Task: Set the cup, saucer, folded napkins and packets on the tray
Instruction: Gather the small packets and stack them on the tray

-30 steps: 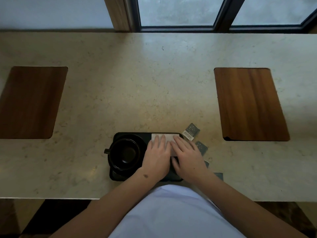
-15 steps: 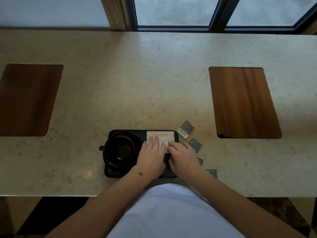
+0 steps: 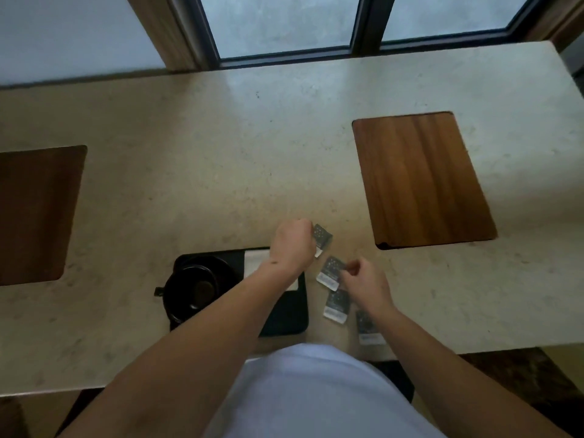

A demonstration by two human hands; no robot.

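A black tray lies near the counter's front edge. A black cup stands on its saucer at the tray's left. A white folded napkin lies on the tray's right half, mostly under my left forearm. Several grey packets lie on the counter right of the tray. My left hand is closed on the farthest packet. My right hand pinches the second packet at its edge. Two more packets lie nearer me, one partly under my right forearm.
Two wooden inlays sit in the beige stone counter: one at the right, one at the left. A window frame runs along the counter's back edge. The front edge is close to my body.
Both hands left the napkin on the tray and moved right to the packets on the counter. The view also tilted and shifted.
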